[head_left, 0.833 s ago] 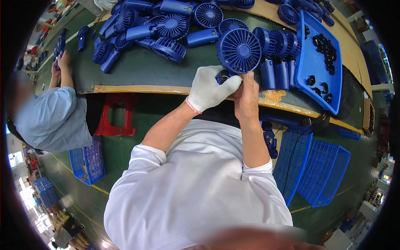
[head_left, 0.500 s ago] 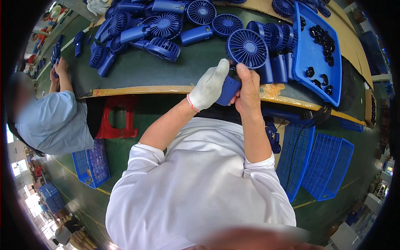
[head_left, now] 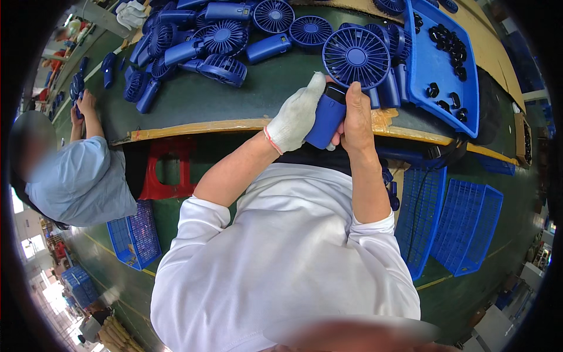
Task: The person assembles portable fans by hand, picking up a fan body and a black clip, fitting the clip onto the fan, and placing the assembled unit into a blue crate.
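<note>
Both hands have drawn the blue handheld fan (head_left: 346, 76) nearer, gloved left hand (head_left: 296, 114) and bare right hand (head_left: 356, 114) clamped on its stiff, light-looking handle above the table edge (head_left: 193, 128), the safest grip.

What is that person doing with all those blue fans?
The person holds one blue handheld fan by its handle, with the gloved left hand and the bare right hand gripping it over the green workbench. More fans lie piled there, beside a blue tray of small black parts. Another person works nearby.
</note>
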{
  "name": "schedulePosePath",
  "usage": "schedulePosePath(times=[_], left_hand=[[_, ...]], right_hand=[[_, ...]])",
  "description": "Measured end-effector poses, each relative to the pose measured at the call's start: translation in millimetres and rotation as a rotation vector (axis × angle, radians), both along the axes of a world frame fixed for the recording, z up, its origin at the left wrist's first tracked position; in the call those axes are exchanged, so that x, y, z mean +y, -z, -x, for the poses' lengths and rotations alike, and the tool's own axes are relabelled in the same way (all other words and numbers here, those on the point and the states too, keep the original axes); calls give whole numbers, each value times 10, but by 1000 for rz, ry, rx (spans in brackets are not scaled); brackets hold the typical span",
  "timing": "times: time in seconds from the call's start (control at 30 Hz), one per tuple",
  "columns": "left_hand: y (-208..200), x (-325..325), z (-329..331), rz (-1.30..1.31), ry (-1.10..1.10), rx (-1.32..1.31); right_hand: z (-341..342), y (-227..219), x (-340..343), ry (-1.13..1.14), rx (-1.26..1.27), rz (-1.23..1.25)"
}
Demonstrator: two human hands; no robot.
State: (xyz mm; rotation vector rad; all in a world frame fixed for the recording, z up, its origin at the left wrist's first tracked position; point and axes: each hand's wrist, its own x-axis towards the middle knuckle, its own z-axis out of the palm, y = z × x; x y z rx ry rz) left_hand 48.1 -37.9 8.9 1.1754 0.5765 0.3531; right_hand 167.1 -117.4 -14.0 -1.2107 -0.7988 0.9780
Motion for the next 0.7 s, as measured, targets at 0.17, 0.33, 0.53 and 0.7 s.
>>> schedulePosePath(times=[0.17, 0.33, 0.53, 0.7], left_hand=[[218, 236, 31, -744, -123, -5], [411, 990, -115, -1721, -440, 514], [251, 1222, -310, -1543, -183, 909], [185, 1137, -292, -985, -395, 567]], right_hand=[[-113, 109, 51, 196, -267, -115], [-134, -123, 11, 456, -1238, 11], [-226, -74, 144, 646, -1571, 33], [-275, 35, 200, 554, -1458, 203]])
